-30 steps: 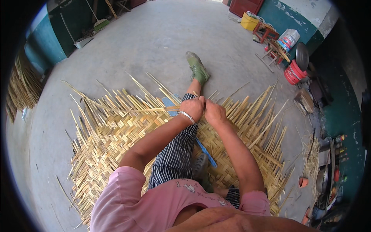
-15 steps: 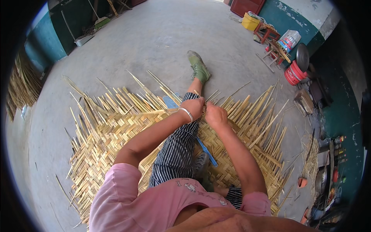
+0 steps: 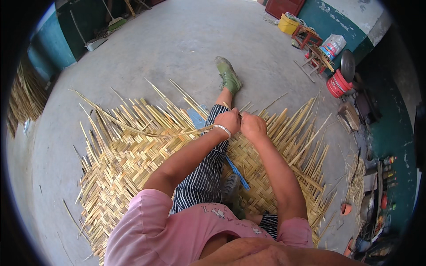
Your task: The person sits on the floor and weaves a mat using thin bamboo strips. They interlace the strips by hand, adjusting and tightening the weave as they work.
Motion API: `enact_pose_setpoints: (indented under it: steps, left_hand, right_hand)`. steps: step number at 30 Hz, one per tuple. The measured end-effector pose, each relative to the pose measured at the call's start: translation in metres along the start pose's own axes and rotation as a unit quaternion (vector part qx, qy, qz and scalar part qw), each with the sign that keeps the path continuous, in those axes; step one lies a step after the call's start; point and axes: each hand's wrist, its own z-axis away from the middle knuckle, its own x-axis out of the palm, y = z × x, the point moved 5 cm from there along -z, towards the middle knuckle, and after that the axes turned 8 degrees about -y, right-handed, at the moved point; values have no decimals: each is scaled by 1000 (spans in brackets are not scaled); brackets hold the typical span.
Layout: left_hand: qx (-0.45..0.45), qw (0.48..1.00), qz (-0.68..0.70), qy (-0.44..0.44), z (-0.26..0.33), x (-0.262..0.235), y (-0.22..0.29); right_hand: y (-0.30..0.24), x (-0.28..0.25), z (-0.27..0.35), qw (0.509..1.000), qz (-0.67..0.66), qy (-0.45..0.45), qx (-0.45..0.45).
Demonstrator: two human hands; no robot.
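Note:
A woven mat (image 3: 133, 170) of split plant strips lies around my legs, with loose strip ends sticking out along its edges. My left hand (image 3: 228, 122) is closed around a long pale strip (image 3: 153, 134), which trails left over the mat and curves up past its far edge. Close beside it, my right hand (image 3: 254, 126) is also closed, its fingertips pinched near the strip's end between the two hands. What lies inside the fingers is mostly hidden. Both hands are just above my outstretched leg in striped trousers (image 3: 199, 177).
On the mat beside my leg lies a blue long-handled object (image 3: 237, 173). A flat blue piece (image 3: 196, 118) shows under the far strips. Along the right wall stand a red bucket (image 3: 339, 84), a stool (image 3: 306, 37) and a yellow bucket (image 3: 288, 25). Bundled stalks (image 3: 26, 95) lean at left.
My hands have shifted slightly right and come closer together. The long strip, straighter before, now sags in a curve over the mat, its far end showing at the left.

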Motion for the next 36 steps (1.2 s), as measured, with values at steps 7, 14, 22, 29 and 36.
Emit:
enact_pose_setpoints:
  steps: [7,14,22,29,36]
  left_hand:
    - [-74,924,364,-91,-25,45,-42]
    - [-29,905,380,-189,-8,22,-42]
    - [57,998,19,-37,8,-10,-7]
    - [-157,943,284,-72,-40,11,-104]
    - [83,965,191,-161,-16,-2,-37]
  right_hand:
    - [0,3,-1,1000,-21,10,-14]
    - [-11,-8,14,999,-19,-20,-19]
    - [-5,3,8,1000,-13,-16,-8]
    - [-17,10,23,996,-26,-67,-53]
    - [7,1,2,995,-102,4,-7]
